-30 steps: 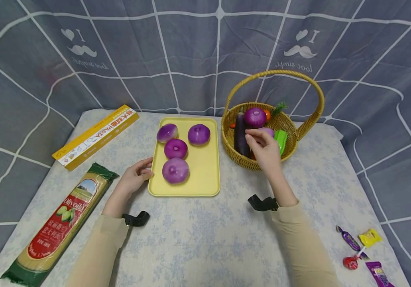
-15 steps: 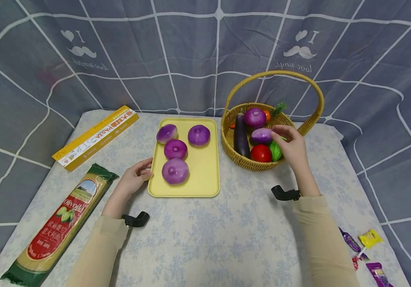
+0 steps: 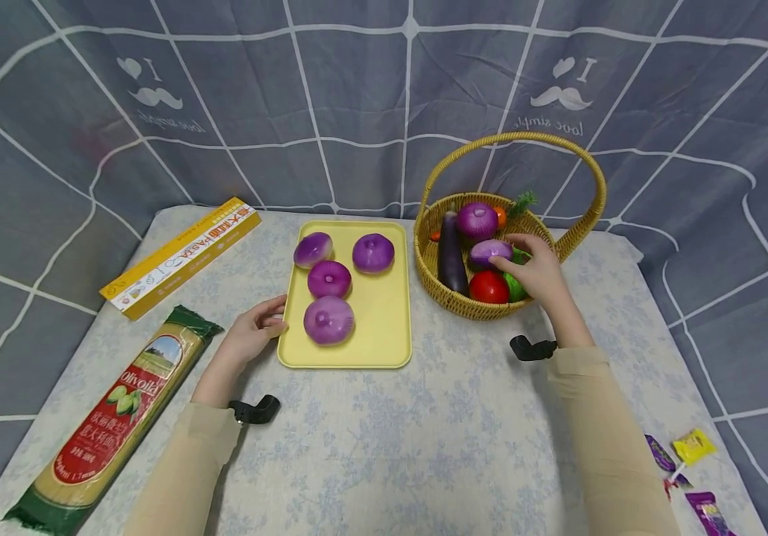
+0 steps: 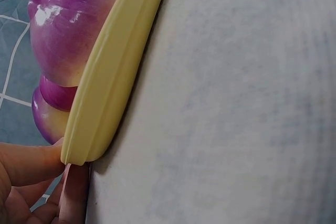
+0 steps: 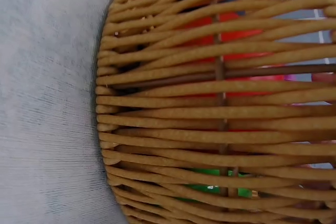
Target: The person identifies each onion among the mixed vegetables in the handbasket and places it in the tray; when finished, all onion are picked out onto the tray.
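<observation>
A yellow tray (image 3: 384, 327) bears several purple onions, one of them the pale onion (image 3: 328, 321) at the front. My left hand (image 3: 254, 327) pinches its left edge; in the left wrist view the thumb lies on the rim (image 4: 86, 129) and a finger is below. My right hand (image 3: 536, 269) reaches into the wicker basket (image 3: 454, 301), thumb and fingers around the right end of a purple onion (image 3: 488, 251). Beside that onion lie an eggplant (image 3: 449, 257), a red tomato (image 3: 489, 286) and a green pepper (image 3: 514, 286), partly hidden by the hand.
The basket's tall handle (image 3: 524, 136) arches overhead. Another onion (image 3: 477, 220) and a carrot (image 3: 499, 217) lie at its back. A pasta box (image 3: 182, 257) and a spaghetti bag (image 3: 115, 417) lie at left, several candies (image 3: 693, 447) at right. A curtain (image 3: 370, 89) hangs behind.
My right hand has moved right from near the eggplant, uncovering the tomato, then come back slightly left onto the onion, which is tilted a little. The left hand has stayed at the tray.
</observation>
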### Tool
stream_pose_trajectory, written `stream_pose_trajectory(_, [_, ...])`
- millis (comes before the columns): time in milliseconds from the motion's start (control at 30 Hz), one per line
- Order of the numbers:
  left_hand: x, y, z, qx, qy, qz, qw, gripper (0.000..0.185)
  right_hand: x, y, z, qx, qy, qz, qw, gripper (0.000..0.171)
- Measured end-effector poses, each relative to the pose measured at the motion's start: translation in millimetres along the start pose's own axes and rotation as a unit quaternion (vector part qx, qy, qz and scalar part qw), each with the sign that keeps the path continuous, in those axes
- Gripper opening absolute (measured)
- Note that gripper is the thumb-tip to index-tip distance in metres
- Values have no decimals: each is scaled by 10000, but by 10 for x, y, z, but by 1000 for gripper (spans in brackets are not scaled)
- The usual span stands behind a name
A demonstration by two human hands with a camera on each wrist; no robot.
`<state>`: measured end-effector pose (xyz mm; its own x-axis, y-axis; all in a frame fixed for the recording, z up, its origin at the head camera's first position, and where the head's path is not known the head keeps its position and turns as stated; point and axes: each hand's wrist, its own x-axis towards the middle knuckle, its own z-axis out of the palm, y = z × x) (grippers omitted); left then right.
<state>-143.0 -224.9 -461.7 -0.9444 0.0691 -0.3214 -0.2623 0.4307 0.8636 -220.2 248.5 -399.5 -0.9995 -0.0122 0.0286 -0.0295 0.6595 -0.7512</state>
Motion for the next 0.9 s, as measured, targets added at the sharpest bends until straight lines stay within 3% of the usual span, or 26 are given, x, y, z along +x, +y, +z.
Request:
stream_pose_trajectory(333, [-6,17,17,-9,25,-7,10000,59,156,15,75,-995,-272,-13,9947,67])
stream_pose_trajectory(900, [8,-8,0,19,-6,75,10000,58,210,7,137,-1141,-273,273,9927,66])
